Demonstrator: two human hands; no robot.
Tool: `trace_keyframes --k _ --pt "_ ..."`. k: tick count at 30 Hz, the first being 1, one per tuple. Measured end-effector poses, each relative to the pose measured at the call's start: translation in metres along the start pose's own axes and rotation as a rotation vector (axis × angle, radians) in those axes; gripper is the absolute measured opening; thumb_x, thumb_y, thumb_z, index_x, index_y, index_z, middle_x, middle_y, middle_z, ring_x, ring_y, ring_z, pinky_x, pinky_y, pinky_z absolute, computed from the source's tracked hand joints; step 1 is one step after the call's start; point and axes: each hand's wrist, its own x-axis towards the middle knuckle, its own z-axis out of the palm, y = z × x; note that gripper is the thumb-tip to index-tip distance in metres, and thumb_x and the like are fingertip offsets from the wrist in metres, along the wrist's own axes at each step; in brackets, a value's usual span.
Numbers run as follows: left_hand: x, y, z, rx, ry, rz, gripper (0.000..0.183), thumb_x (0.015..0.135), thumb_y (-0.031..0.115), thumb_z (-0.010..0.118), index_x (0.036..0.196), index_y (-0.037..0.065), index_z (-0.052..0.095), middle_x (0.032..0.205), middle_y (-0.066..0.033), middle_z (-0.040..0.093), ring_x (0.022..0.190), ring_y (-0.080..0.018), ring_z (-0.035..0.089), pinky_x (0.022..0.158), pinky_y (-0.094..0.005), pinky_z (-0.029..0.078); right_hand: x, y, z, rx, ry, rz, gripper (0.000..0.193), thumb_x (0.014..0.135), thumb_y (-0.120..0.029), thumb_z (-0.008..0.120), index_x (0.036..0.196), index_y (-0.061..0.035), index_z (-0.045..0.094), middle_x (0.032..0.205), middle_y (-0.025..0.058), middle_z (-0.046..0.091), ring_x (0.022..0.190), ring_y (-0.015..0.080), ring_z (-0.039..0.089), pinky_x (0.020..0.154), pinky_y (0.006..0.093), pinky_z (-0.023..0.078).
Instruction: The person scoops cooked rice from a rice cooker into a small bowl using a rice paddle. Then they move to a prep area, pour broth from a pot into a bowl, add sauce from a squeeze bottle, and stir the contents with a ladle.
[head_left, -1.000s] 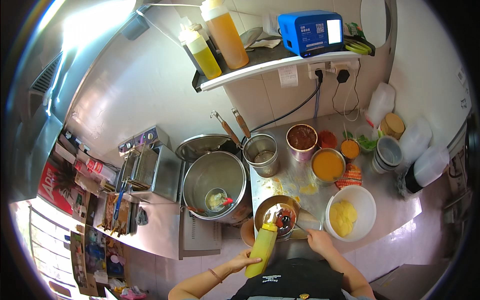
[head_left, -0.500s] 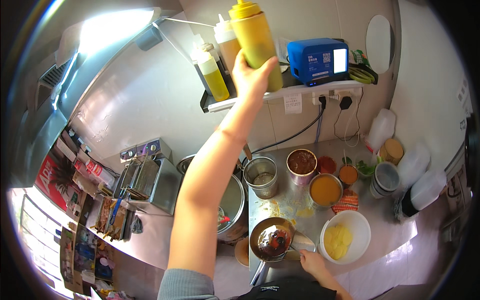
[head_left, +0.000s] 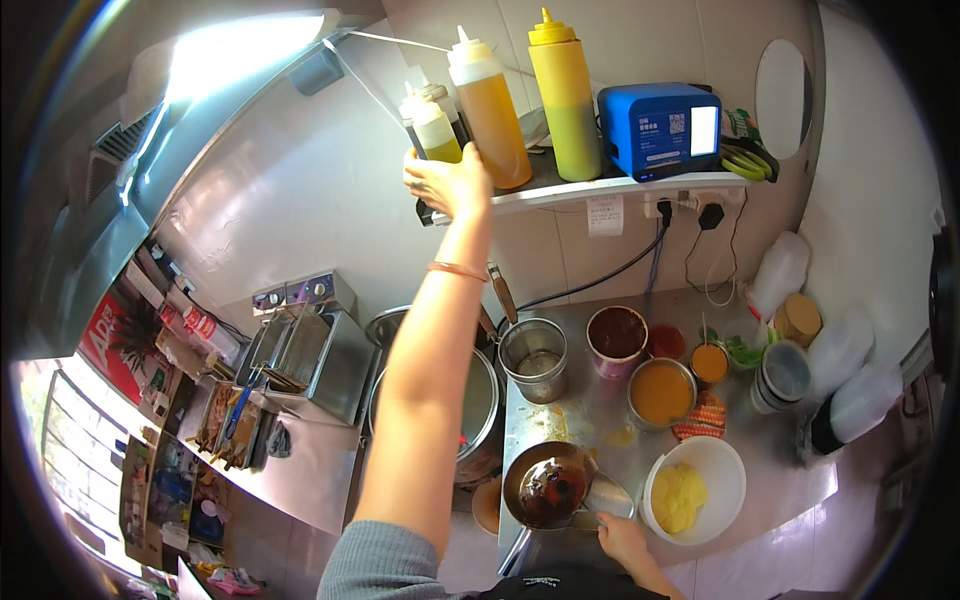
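Note:
On the wall shelf, my left hand (head_left: 446, 182) is closed round the lower part of a small squeeze bottle (head_left: 434, 132) of yellow-green liquid. Beside it stand a larger squeeze bottle (head_left: 495, 115) of amber liquid and a tall yellow squeeze bottle (head_left: 566, 105). Low down, my right hand (head_left: 624, 543) grips the end of a flat metal utensil (head_left: 607, 498), whose exact kind I cannot make out. It lies against the right side of a small pan (head_left: 516, 480) holding dark red-brown sauce. Just right of that hand is a white tub (head_left: 725, 490) with pale yellow slices.
A blue box device (head_left: 655, 135) shares the shelf, with cords (head_left: 625, 262) hanging below. On the steel counter stand a strainer pot (head_left: 533, 365), an orange sauce pot (head_left: 662, 392) and a dark sauce tin (head_left: 617, 340). A large pot (head_left: 482, 400) and a fryer (head_left: 320, 370) are at left.
My left hand has let go of the tall yellow bottle, which now stands on the shelf, and has moved left to the small bottle. My right hand stays by the pan.

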Motion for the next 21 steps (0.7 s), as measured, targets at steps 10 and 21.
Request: trace_keyframes --k 10,21 --pt "-0.056 -0.054 -0.186 -0.832 -0.975 -0.136 0.05 0.083 0.015 0.078 0.125 0.001 0.055 0.112 -0.0055 0.064 0.103 -0.0143 0.06 0.091 -0.0303 0.048 -0.003 0.002 -0.005 0.024 0.016 -0.009 0.034 0.092 -0.025 0.054 0.122 -0.0115 0.062 0.1 0.0186 0.07 0.093 0.0389 0.066 0.082 0.05 0.053" --pt "-0.264 -0.262 -0.427 -0.057 -1.635 -1.733 0.047 0.094 0.04 0.064 0.118 0.0 0.059 0.101 -0.013 0.068 0.08 -0.0201 0.067 0.065 -0.0326 0.055 -0.002 -0.009 -0.007 -0.109 0.169 -0.057 0.024 0.089 -0.017 0.057 0.109 -0.0081 0.066 0.092 0.0177 0.069 0.08 0.0399 0.066 0.069 0.0504 0.052"
